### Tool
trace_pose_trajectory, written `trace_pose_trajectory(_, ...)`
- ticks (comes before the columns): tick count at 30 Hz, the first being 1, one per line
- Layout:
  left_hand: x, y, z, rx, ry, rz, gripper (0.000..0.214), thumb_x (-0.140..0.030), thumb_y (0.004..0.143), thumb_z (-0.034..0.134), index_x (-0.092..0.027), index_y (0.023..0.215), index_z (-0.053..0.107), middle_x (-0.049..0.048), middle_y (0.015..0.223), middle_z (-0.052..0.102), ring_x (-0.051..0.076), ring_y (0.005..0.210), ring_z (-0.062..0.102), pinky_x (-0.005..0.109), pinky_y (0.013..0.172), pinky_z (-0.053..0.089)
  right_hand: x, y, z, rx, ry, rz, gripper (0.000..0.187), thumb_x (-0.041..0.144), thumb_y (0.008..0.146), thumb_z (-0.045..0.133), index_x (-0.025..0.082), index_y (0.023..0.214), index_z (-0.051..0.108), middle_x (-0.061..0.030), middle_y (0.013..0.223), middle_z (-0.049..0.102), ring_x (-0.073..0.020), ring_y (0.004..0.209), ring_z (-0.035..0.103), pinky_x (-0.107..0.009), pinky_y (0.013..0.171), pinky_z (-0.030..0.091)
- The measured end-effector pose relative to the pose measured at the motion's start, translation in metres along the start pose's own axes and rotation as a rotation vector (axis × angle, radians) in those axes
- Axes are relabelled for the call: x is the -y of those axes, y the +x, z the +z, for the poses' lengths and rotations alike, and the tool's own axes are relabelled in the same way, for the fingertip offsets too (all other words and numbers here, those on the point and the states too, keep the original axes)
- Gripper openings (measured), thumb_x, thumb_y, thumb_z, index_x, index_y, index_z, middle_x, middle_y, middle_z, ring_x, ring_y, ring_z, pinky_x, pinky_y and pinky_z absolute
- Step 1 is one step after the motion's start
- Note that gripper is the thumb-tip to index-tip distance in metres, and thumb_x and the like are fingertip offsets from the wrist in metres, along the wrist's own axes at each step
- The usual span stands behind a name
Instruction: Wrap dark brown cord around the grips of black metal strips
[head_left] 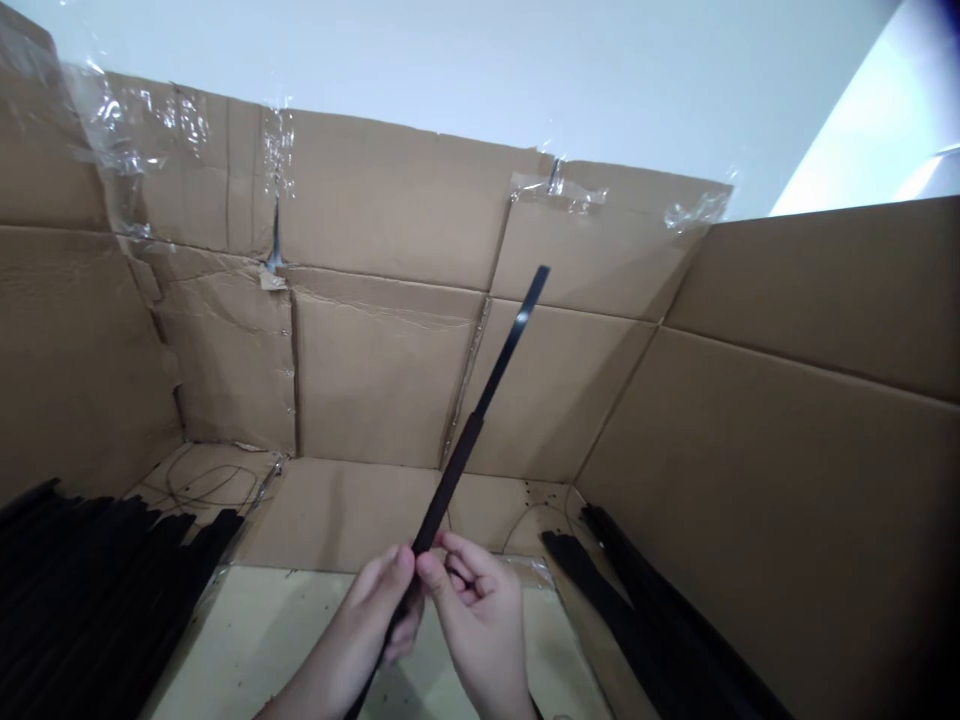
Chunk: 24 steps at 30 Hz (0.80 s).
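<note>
A long black fabric sleeve (450, 478) covers part of a thin, flat black strip (511, 343), whose shiny bare end sticks out at the top. Together they slant from lower left to upper right. My left hand (381, 607) is wrapped round the sleeve low down, with the thumb on top. Right beside it, my right hand (474, 600) pinches the same sleeve between thumb and fingers. The lower end runs behind my left wrist and leaves the picture at the bottom.
Taped cardboard walls (390, 380) enclose the work surface (262, 630). Many black fabric strips (97, 590) lie piled at left, and several more (637, 610) lie at right. Loose thin dark strands (199, 485) curl in the back left corner.
</note>
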<state>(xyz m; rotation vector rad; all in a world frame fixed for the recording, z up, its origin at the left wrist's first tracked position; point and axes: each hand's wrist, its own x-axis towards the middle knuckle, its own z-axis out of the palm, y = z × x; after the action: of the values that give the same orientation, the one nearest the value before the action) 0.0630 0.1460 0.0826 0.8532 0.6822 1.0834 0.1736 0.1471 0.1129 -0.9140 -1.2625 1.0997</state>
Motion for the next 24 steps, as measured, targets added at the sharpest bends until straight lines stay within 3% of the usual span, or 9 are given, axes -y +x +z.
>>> trace_pose_trajectory(3, -0.006, 0.0, -0.003, 0.43, -0.253, -0.247, 0.063, -0.079, 0.066, 0.061, -0.02, 0.066, 0.038, -0.0111, 0.038, 0.027, 0.003, 0.028, 0.015, 0.015, 0.027, 0.012, 0.003, 0.001, 0.001, 0.152, 0.031, 0.073, 0.043, 0.053, 0.074, 0.074, 0.011, 0.083, 0.071, -0.0045, 0.059, 0.063, -0.0096, 0.046, 0.058, -0.015, 0.044, 0.044)
trace_pose_trajectory(4, -0.006, 0.002, -0.004, 0.532, -0.337, -0.271, 0.063, -0.079, 0.067, 0.062, -0.021, 0.064, 0.035, -0.0113, 0.037, 0.025, 0.003, 0.027, 0.012, 0.016, 0.025, 0.012, 0.004, 0.001, 0.001, 0.172, 0.043, 0.083, 0.044, 0.054, 0.075, 0.073, 0.011, 0.083, 0.07, -0.0049, 0.061, 0.064, -0.0096, 0.046, 0.06, -0.015, 0.044, 0.045)
trace_pose_trajectory(6, -0.004, 0.007, -0.005, 0.625, -0.447, -0.239, 0.063, -0.076, 0.069, 0.062, -0.021, 0.062, 0.031, -0.0116, 0.036, 0.022, 0.003, 0.026, 0.01, 0.016, 0.024, 0.014, 0.006, 0.001, -0.001, 0.141, 0.059, 0.081, 0.046, 0.056, 0.073, 0.074, 0.011, 0.084, 0.068, -0.0043, 0.061, 0.064, -0.0101, 0.047, 0.062, -0.014, 0.044, 0.046)
trace_pose_trajectory(9, 0.002, 0.013, -0.004, 0.644, -0.501, -0.2, 0.064, -0.074, 0.072, 0.061, -0.021, 0.061, 0.027, -0.012, 0.036, 0.018, 0.003, 0.026, 0.007, 0.015, 0.023, 0.013, 0.008, 0.002, -0.004, 0.093, 0.037, 0.098, 0.046, 0.055, 0.07, 0.077, 0.011, 0.08, 0.065, -0.0042, 0.061, 0.065, -0.0127, 0.05, 0.065, -0.015, 0.046, 0.048)
trace_pose_trajectory(15, 0.008, 0.009, -0.003, 0.7, -0.528, -0.152, 0.059, -0.072, 0.078, 0.055, -0.021, 0.062, 0.03, -0.0109, 0.037, 0.016, 0.004, 0.026, 0.01, 0.015, 0.025, 0.013, 0.012, -0.002, -0.01, 0.176, 0.044, 0.119, 0.04, 0.049, 0.071, 0.078, 0.012, 0.076, 0.063, -0.0054, 0.058, 0.067, -0.0144, 0.051, 0.068, -0.016, 0.049, 0.05)
trace_pose_trajectory(20, 0.007, 0.009, -0.009, 0.706, -0.484, -0.134, 0.05, -0.063, 0.081, 0.054, -0.02, 0.065, 0.035, -0.0099, 0.039, 0.019, 0.005, 0.029, 0.01, 0.015, 0.028, 0.015, 0.015, -0.006, -0.007, 0.146, 0.058, 0.037, 0.034, 0.045, 0.076, 0.074, 0.012, 0.077, 0.066, -0.009, 0.061, 0.071, -0.0168, 0.052, 0.069, -0.018, 0.049, 0.054)
trace_pose_trajectory(24, 0.006, 0.009, -0.011, 0.712, -0.426, -0.201, 0.057, -0.07, 0.079, 0.054, -0.02, 0.063, 0.033, -0.0102, 0.038, 0.017, 0.004, 0.029, 0.007, 0.015, 0.029, 0.008, 0.01, -0.008, -0.005, 0.087, 0.004, -0.049, 0.031, 0.042, 0.08, 0.071, 0.013, 0.071, 0.063, -0.0069, 0.056, 0.067, -0.0175, 0.051, 0.069, -0.016, 0.044, 0.05)
